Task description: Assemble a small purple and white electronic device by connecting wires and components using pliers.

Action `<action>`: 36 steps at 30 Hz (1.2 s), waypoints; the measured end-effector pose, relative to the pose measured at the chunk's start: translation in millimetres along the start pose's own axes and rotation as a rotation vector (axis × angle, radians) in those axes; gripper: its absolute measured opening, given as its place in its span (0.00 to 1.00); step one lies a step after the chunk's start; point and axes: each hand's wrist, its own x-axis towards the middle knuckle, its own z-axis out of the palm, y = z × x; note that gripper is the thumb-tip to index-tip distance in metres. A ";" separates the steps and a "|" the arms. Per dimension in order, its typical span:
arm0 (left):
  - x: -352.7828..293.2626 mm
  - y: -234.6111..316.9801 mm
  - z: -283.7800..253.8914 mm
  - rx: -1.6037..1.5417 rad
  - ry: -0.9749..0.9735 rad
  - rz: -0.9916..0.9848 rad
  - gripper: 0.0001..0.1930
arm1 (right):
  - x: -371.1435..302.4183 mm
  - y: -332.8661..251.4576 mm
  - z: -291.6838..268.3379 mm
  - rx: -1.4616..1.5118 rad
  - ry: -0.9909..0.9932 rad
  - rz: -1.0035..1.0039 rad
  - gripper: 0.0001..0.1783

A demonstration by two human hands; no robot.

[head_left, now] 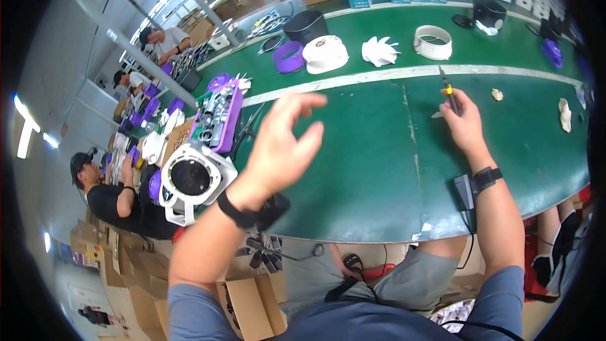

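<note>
On the green desk (403,26) stands the white ring (434,52) with a white fan wheel (380,52) to its left, and on the ring's nearer side the right hand (462,120) has its grip closed around a yellow-banded tool (449,91), while the left hand (283,144), farther left of the ring, has its grip open.

Your head-worn fisheye camera looks down and forward from above the near edge of the table (353,170), close over it, seeing past its far edge.
</note>
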 end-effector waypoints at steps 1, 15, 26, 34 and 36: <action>26.5 -2.6 -2.2 0.025 0.001 0.013 0.18 | -0.8 -5.4 3.0 -0.003 -0.006 0.004 0.19; 245.9 -182.5 101.8 0.652 -0.101 -0.362 0.50 | 12.0 -9.8 4.3 -0.109 0.081 -0.029 0.20; 221.9 -209.5 150.9 0.623 -0.009 -0.353 0.51 | 15.7 -13.6 1.6 -0.084 0.034 0.048 0.18; 183.7 -158.8 126.1 0.475 0.006 -0.080 0.46 | 12.7 -14.2 1.4 -0.107 0.027 0.017 0.19; 152.9 -121.0 120.7 0.271 -0.066 0.038 0.46 | 11.2 -3.1 -5.0 -0.129 0.043 -0.015 0.19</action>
